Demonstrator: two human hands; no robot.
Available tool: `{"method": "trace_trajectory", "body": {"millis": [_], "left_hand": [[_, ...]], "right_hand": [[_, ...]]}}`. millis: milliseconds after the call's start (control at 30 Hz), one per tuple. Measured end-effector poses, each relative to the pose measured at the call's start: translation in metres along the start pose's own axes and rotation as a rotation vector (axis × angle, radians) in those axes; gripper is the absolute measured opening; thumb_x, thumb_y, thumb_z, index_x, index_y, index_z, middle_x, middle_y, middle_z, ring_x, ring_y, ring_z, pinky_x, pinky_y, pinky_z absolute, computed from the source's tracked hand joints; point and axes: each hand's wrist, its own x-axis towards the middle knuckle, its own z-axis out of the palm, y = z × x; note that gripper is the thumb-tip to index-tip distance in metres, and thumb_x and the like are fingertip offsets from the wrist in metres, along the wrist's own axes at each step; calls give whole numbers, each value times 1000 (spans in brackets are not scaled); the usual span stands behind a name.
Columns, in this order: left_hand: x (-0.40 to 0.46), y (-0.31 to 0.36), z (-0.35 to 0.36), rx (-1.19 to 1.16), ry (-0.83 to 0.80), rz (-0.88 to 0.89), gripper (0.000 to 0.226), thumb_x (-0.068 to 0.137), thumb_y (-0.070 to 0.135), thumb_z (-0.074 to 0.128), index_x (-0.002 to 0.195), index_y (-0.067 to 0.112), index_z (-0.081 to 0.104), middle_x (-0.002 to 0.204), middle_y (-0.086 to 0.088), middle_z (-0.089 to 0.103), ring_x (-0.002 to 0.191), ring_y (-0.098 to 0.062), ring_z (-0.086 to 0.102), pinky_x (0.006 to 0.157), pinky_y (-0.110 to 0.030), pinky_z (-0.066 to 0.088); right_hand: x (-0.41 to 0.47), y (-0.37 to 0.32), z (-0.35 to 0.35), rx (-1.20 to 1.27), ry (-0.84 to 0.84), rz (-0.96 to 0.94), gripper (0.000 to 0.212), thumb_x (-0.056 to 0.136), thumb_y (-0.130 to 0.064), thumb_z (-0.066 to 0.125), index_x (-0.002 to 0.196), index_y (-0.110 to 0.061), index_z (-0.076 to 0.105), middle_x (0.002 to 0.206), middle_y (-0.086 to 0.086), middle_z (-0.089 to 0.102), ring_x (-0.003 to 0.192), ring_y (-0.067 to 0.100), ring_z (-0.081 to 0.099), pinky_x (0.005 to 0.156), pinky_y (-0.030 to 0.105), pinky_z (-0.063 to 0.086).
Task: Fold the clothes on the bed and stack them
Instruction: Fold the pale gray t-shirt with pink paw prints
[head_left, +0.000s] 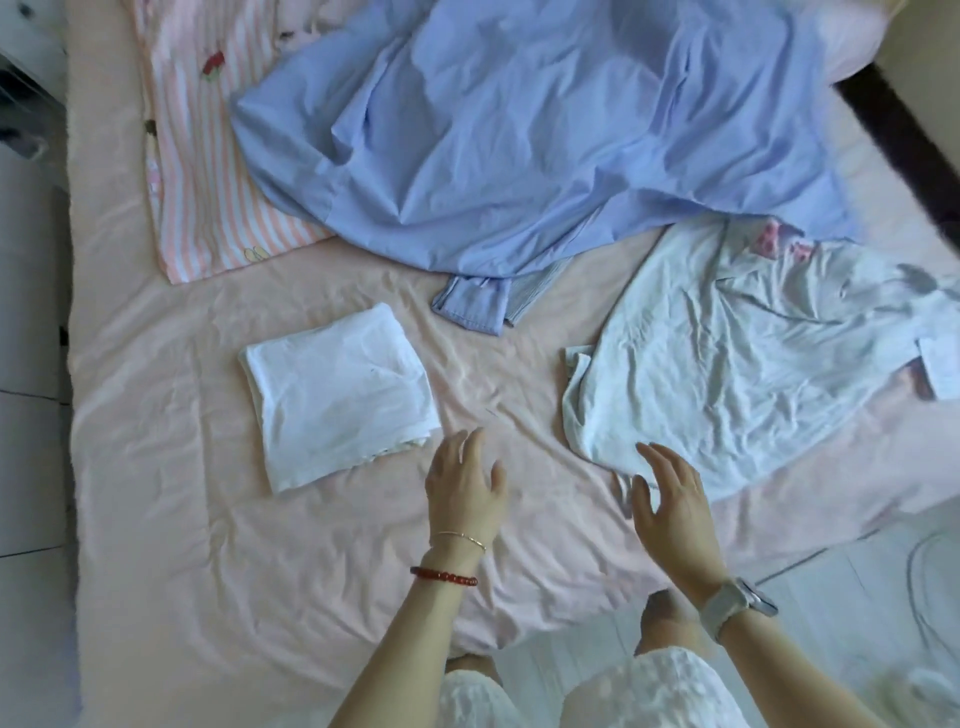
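A folded white garment (340, 395) lies flat on the pink bed (182, 519), left of centre. An unfolded, crumpled pale garment with a printed pattern (737, 358) is spread at the right. A large light-blue shirt (519, 145) lies crumpled across the far middle, one cuff hanging toward me. My left hand (465, 483) hovers over bare sheet just right of the folded piece, fingers relaxed, holding nothing. My right hand (670, 499) is held over the near edge of the pale garment, fingers straight and spread.
A pink-and-white striped cloth with small prints (208, 171) lies at the far left under the blue shirt. The bed's near edge meets a pale floor (831, 623) at the lower right. A dark frame (904, 140) runs along the far right.
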Motion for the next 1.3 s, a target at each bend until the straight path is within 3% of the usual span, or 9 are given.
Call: {"method": "trace_trajectory", "body": {"millis": [400, 600, 700, 767, 867, 1033, 1100, 1167, 1300], "left_hand": [[141, 313, 189, 95, -248, 264, 49, 93, 23, 46, 140, 14, 35, 143, -7, 33, 129, -27, 33, 103, -36, 35], [215, 368, 271, 543, -177, 601, 77, 82, 45, 59, 145, 27, 19, 154, -3, 12, 140, -25, 11, 109, -42, 22], [238, 364, 288, 639, -48, 616, 60, 84, 44, 57, 138, 28, 35, 142, -1, 36, 133, -21, 27, 103, -36, 24], [245, 368, 283, 499, 2, 614, 31, 91, 24, 49, 121, 18, 55, 118, -6, 59, 117, -24, 48, 93, -35, 32], [231, 383, 254, 117, 71, 652, 24, 87, 14, 48, 95, 2, 67, 85, -15, 68, 77, -30, 64, 62, -35, 44], [156, 361, 209, 55, -2, 944, 25, 82, 20, 50, 77, 3, 67, 67, -5, 66, 56, -21, 63, 46, -27, 44], [128, 346, 201, -6, -40, 904, 26, 83, 22, 53, 64, 5, 59, 55, -4, 55, 51, -15, 52, 46, -25, 40], [106, 335, 192, -92, -108, 851, 31, 83, 24, 55, 57, 8, 49, 50, -2, 44, 50, -11, 40, 46, -21, 33], [86, 319, 153, -314, -257, 611, 19, 80, 27, 60, 76, 12, 69, 71, 8, 63, 64, 0, 56, 61, -13, 45]], "right_hand": [[173, 230, -183, -154, 19, 149, 44, 91, -12, 51, 133, -3, 45, 134, 17, 46, 123, 35, 42, 99, 41, 35], [272, 305, -205, -234, 57, 142, 51, 91, -12, 46, 141, -11, 33, 143, 9, 36, 130, 29, 33, 101, 39, 33], [305, 325, -209, -270, 18, 147, 53, 91, -15, 47, 141, -13, 31, 141, 10, 36, 125, 31, 35, 96, 42, 35], [315, 327, -208, -211, 60, 139, 48, 91, -17, 50, 137, -11, 38, 136, 13, 40, 121, 34, 39, 93, 44, 37], [307, 311, -204, 156, 251, 282, 33, 91, -31, 53, 109, -5, 60, 111, 12, 58, 99, 28, 56, 78, 35, 44], [273, 246, -202, 964, -148, 573, 38, 85, -43, 61, 97, -7, 55, 82, 2, 56, 70, 8, 59, 60, 24, 53], [259, 222, -194, 912, -151, 507, 20, 84, -21, 66, 93, -17, 49, 77, -3, 55, 63, -3, 56, 54, 15, 46], [247, 204, -187, 745, -113, 431, 30, 81, 0, 55, 91, -26, 44, 69, -10, 47, 55, -9, 49, 54, 8, 39], [222, 167, -199, 631, -61, 323, 55, 79, 9, 43, 130, -11, 44, 110, 2, 55, 105, 15, 51, 94, 29, 42]]}}
